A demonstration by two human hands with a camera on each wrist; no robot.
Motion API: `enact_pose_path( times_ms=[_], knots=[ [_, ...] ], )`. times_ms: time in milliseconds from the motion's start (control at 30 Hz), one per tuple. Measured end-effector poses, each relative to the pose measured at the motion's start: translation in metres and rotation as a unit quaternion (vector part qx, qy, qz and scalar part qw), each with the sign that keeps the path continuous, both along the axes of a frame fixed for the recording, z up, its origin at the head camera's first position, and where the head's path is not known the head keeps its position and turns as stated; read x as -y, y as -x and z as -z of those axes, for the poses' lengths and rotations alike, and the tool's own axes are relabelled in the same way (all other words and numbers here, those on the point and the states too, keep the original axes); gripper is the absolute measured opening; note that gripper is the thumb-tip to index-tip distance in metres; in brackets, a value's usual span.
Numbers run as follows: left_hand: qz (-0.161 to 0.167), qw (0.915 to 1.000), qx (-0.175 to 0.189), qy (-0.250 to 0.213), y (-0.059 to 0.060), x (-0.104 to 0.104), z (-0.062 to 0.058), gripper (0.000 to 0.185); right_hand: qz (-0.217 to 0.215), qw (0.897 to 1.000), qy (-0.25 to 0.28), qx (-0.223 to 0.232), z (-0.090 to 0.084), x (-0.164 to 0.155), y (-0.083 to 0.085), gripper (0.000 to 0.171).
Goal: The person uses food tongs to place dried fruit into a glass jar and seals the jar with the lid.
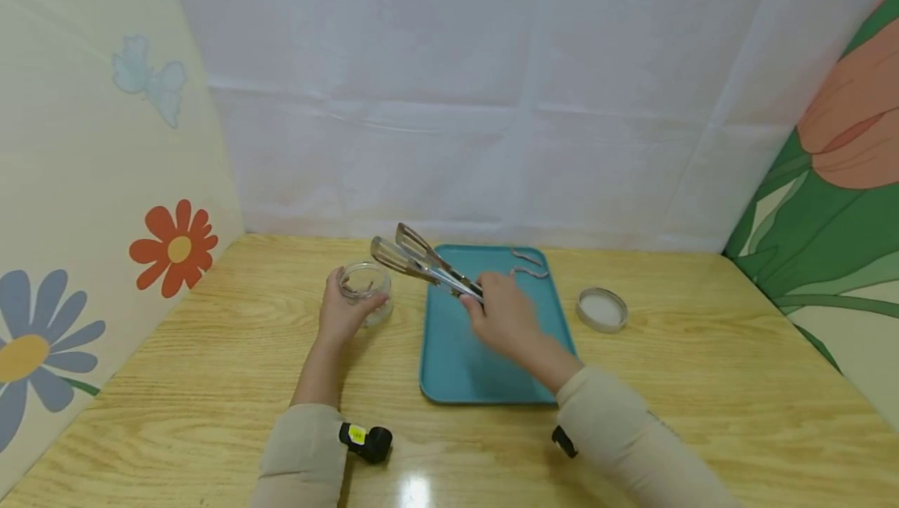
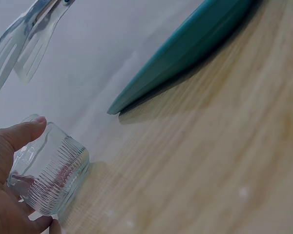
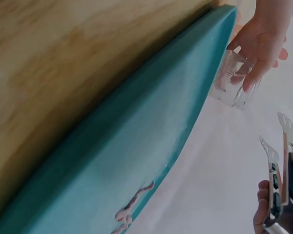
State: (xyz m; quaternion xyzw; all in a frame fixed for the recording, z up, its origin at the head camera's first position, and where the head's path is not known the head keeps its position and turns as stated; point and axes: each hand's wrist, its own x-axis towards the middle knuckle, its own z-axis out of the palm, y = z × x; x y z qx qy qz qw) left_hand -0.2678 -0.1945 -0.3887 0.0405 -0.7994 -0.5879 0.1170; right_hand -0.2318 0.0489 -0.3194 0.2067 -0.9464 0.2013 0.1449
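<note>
My left hand (image 1: 340,313) grips a small clear glass jar (image 1: 365,287) on the wooden table, just left of a teal tray (image 1: 463,360); something pinkish lies inside the jar (image 2: 51,178). My right hand (image 1: 507,319) holds metal tongs (image 1: 421,262) by their handle end above the tray, tips pointing up-left over the jar. In the left wrist view the tong tips (image 2: 22,44) hover above the jar, slightly apart and empty. Thin pinkish worm-like pieces (image 1: 528,262) lie at the tray's far right corner (image 3: 134,204).
A round jar lid (image 1: 601,309) lies on the table right of the tray. White sheeting closes off the back; flower-printed panels stand at left and right. Bare wood (image 1: 702,383) spreads around the tray.
</note>
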Motion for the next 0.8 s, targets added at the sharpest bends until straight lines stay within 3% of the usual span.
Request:
enact_pose_path(
  times_ms=[433,600,800],
  knots=[
    [0.021,0.9996,0.002,-0.019,-0.002,0.000,-0.003,0.094,0.028,0.998,-0.001,-0.060,-0.013,-0.044,0.013,0.027],
    [0.022,0.9995,0.004,-0.021,-0.003,0.001,-0.003,0.094,0.039,0.998,0.028,-0.040,-0.016,-0.060,0.019,0.029],
    [0.020,0.9996,0.005,-0.020,-0.003,0.001,-0.003,0.094,0.088,0.995,0.041,-0.015,-0.018,-0.077,0.025,0.033]
  ],
)
